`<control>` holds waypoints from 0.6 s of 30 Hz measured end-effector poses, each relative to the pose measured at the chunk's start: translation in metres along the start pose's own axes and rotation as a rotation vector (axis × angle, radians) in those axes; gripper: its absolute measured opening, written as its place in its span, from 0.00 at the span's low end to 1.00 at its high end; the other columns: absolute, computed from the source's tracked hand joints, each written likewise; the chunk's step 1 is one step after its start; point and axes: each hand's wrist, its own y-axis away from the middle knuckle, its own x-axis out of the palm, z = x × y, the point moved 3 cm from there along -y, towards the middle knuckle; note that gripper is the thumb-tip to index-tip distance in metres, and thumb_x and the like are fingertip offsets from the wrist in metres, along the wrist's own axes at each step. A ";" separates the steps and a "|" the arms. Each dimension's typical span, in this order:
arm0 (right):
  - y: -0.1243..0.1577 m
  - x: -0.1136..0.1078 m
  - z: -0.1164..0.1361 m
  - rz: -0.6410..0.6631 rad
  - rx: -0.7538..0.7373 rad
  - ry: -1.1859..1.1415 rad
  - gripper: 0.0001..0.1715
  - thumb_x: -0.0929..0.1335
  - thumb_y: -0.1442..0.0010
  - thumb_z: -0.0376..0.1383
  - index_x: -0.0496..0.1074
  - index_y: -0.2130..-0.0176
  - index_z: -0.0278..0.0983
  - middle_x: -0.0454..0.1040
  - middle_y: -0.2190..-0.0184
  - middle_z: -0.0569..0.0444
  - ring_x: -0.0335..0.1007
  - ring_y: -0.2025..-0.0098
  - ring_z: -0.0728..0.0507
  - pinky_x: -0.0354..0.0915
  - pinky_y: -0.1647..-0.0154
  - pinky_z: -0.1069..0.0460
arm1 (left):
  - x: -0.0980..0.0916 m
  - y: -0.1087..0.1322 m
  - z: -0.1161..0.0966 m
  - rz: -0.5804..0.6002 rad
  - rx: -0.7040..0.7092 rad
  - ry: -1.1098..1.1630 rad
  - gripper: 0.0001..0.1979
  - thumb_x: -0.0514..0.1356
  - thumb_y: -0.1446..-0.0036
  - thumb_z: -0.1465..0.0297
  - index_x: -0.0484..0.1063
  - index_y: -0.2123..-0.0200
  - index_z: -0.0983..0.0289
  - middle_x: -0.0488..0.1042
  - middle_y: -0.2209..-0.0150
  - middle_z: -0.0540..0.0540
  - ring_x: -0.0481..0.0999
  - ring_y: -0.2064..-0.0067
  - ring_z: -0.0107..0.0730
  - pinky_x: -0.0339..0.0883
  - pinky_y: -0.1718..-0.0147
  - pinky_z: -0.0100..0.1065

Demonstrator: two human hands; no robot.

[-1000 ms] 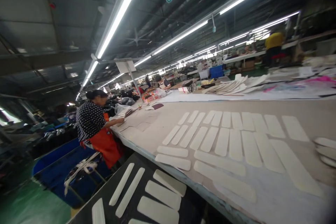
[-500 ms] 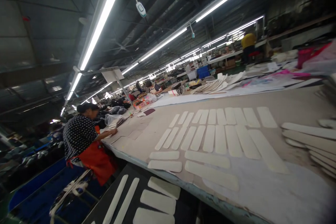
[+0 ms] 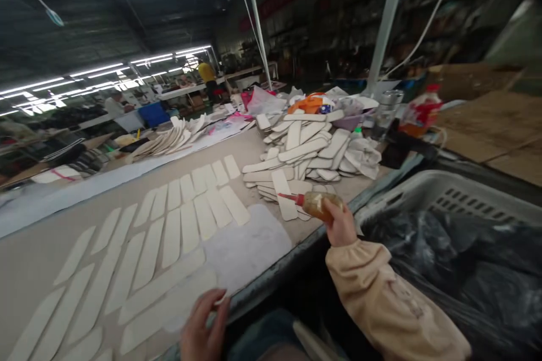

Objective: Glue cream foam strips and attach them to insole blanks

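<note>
My right hand (image 3: pixel 340 224), in a tan sleeve, is wrapped round a squeeze bottle (image 3: pixel 318 203) of amber liquid. The bottle lies nearly level, its red nozzle pointing left over a heap of long pale strips with rounded ends (image 3: pixel 302 149). Low in the view, at the table's front edge, my left hand (image 3: pixel 205 324) has its fingers curled together. A small whitish bit shows at its fingertips, too little to name. Beyond that hand, rows of flat cream strips (image 3: pixel 171 237) lie side by side on the table (image 3: pixel 25 254), beside a whitish patch (image 3: pixel 245 245).
A grey plastic basket (image 3: pixel 427 186) lined with a black bag stands at right. Behind it are cardboard (image 3: pixel 499 130) and a red-capped bottle (image 3: pixel 423 110). A metal post (image 3: pixel 387 25) rises at the table's far right. A person in yellow (image 3: pixel 206 73) stands far off.
My view has swung right, and the co-worker in the red apron has left it. Both my hands now show, the right one with the squeeze bottle.
</note>
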 end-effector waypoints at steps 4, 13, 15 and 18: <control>-0.002 -0.001 0.003 -0.029 -0.007 -0.034 0.22 0.76 0.59 0.40 0.69 0.64 0.36 0.72 0.70 0.56 0.70 0.68 0.46 0.68 0.70 0.53 | 0.078 -0.063 -0.108 0.164 0.209 0.077 0.21 0.56 0.46 0.56 0.68 0.54 0.63 0.73 0.57 0.59 0.73 0.59 0.38 0.69 0.62 0.37; -0.005 -0.004 0.000 0.004 0.025 -0.017 0.20 0.75 0.57 0.39 0.70 0.64 0.36 0.74 0.68 0.55 0.71 0.67 0.44 0.70 0.69 0.51 | 0.171 -0.150 -0.160 0.166 0.045 0.034 0.29 0.60 0.49 0.65 0.57 0.44 0.68 0.72 0.57 0.65 0.71 0.52 0.46 0.61 0.55 0.41; -0.005 -0.003 0.000 0.012 0.033 -0.017 0.20 0.75 0.57 0.40 0.70 0.64 0.36 0.74 0.67 0.53 0.72 0.66 0.42 0.70 0.68 0.49 | 0.178 -0.155 -0.159 0.177 -0.003 0.073 0.27 0.59 0.49 0.68 0.58 0.45 0.67 0.74 0.63 0.60 0.73 0.57 0.44 0.62 0.58 0.40; -0.006 -0.002 0.001 0.040 0.017 0.003 0.20 0.75 0.56 0.41 0.70 0.63 0.36 0.74 0.66 0.52 0.72 0.65 0.41 0.70 0.66 0.48 | 0.174 -0.155 -0.154 0.197 -0.037 0.146 0.21 0.56 0.47 0.70 0.62 0.48 0.67 0.75 0.69 0.55 0.74 0.63 0.37 0.64 0.62 0.37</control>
